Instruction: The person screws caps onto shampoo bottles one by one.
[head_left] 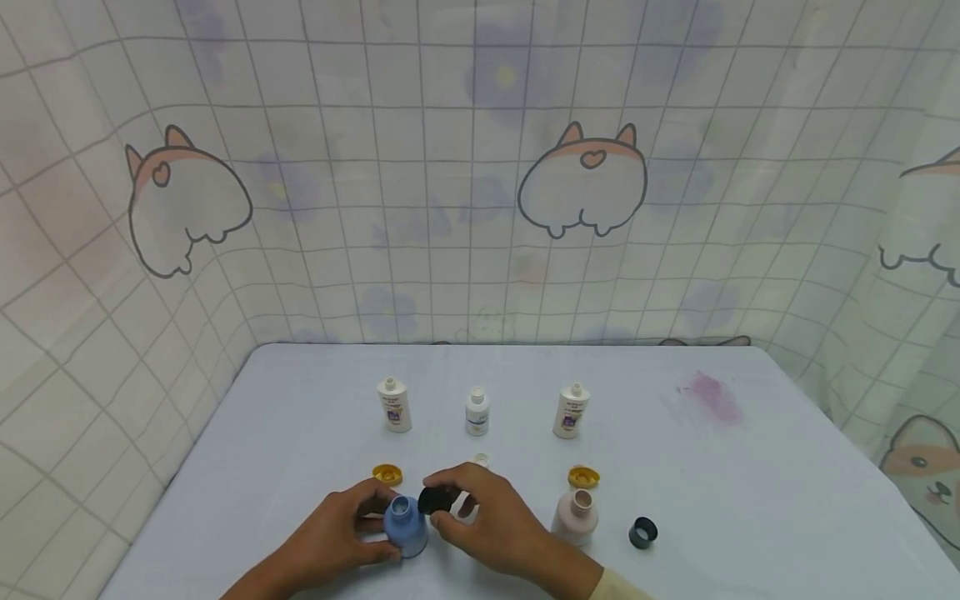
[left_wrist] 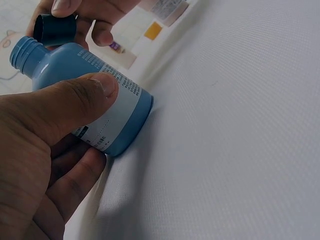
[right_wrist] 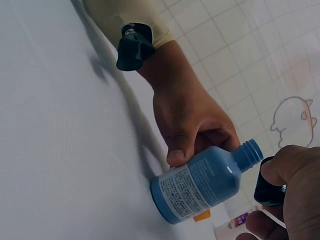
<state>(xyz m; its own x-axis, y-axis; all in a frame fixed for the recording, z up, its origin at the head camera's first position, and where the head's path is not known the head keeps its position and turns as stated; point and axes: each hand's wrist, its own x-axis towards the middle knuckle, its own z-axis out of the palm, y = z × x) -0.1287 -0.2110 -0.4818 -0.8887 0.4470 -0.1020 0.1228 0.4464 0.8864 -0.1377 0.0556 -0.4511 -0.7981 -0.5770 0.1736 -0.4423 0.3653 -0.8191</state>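
Note:
My left hand (head_left: 330,533) grips a blue bottle (head_left: 406,536) by its body, thumb across the printed label (left_wrist: 122,107) in the left wrist view. The bottle stands upright on the table with its threaded neck (right_wrist: 247,155) uncovered. Between thumb and fingers, my right hand (head_left: 498,521) pinches a black screw cap (head_left: 435,500). That cap is held just to the right of the bottle's neck, apart from the opening. Right of my right hand is an uncapped pale pink bottle (head_left: 575,518), and farther right a second black cap (head_left: 642,532) lies on the table.
Three small white bottles, left (head_left: 394,406), middle (head_left: 477,413) and right (head_left: 572,411), stand uncapped in a row farther back. Yellow caps (head_left: 387,474) (head_left: 583,477) and a white cap (head_left: 481,459) lie before them. Behind the white table (head_left: 750,467) hangs a checked curtain (head_left: 450,275).

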